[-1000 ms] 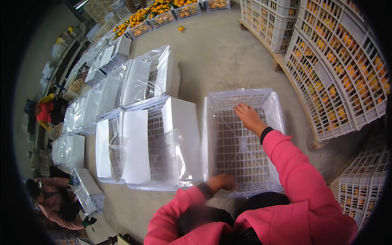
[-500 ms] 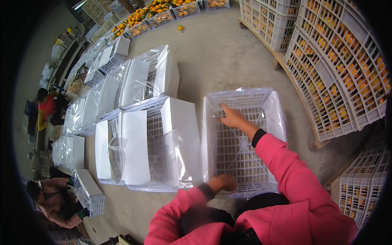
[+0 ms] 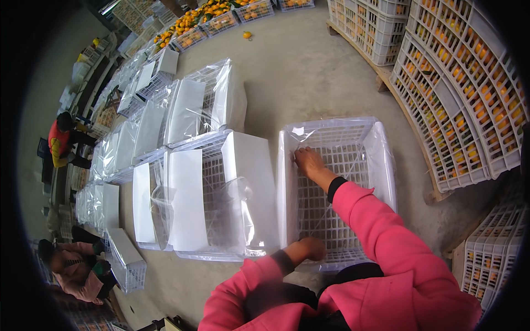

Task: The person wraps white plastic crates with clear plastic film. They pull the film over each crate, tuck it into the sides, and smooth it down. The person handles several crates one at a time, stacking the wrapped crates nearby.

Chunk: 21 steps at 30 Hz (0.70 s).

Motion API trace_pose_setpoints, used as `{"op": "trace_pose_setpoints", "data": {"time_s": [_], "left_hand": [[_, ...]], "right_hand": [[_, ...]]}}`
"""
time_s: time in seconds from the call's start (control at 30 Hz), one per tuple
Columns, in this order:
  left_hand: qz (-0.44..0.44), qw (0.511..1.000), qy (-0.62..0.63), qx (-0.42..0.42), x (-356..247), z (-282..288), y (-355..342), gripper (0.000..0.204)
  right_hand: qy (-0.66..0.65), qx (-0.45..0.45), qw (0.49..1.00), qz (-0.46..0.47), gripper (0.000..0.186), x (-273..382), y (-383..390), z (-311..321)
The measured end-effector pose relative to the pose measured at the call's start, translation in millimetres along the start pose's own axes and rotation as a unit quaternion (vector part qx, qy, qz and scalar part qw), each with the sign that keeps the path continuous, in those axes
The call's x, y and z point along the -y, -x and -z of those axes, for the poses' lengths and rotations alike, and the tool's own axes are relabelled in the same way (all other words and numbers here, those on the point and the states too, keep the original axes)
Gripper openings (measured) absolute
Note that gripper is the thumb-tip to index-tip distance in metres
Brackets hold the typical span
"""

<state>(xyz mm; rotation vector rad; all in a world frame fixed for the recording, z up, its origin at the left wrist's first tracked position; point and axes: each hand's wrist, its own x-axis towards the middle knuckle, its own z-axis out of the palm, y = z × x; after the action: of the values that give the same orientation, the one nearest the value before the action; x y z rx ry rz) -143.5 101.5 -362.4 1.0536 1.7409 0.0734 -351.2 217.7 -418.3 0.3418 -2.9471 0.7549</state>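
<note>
A white plastic crate (image 3: 338, 266) with a grid bottom stands on the floor in front of me. Clear plastic liner (image 3: 381, 165) covers its walls and folds over the rim. Inside, my right hand (image 3: 310, 162) reaches across to the left wall, its fingers curled in against the liner there. My left hand (image 3: 312, 249) is at the near left corner, closed and slightly blurred, and what its fingers hold, if anything, is hidden. To the left, a lined crate with white sheets (image 3: 187, 198) over its sides stands close by.
More lined crates (image 3: 149, 121) run in rows to the far left. Stacked crates of orange fruit (image 3: 458, 105) rest on pallets at right. Loose fruit (image 3: 207, 16) lies heaped at the back, with one fruit (image 3: 247, 35) on the floor. Two people (image 3: 77, 265) work at left.
My right hand has drawn slightly nearer along the left wall, and its fingers have curled in. My left hand stays at the near corner. The person at lower left has shifted posture.
</note>
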Motion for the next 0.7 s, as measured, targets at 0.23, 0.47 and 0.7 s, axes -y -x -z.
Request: {"op": "trace_pose_setpoints", "data": {"time_s": [0.23,0.47,0.7], "left_hand": [[0.027,0.999,0.015,-0.012,-2,-1,-4,0.046],[0.026,1.000,0.012,-0.013,2,-3,-1,0.047],[0.023,1.000,0.005,-0.001,2,-5,-8,0.048]], "right_hand": [[0.008,-0.056,0.997,-0.052,0.027,22,13,25],[-0.010,0.034,0.993,-0.113,0.019,20,10,47],[-0.131,-0.067,0.976,-0.161,0.015,-33,14,55]]}}
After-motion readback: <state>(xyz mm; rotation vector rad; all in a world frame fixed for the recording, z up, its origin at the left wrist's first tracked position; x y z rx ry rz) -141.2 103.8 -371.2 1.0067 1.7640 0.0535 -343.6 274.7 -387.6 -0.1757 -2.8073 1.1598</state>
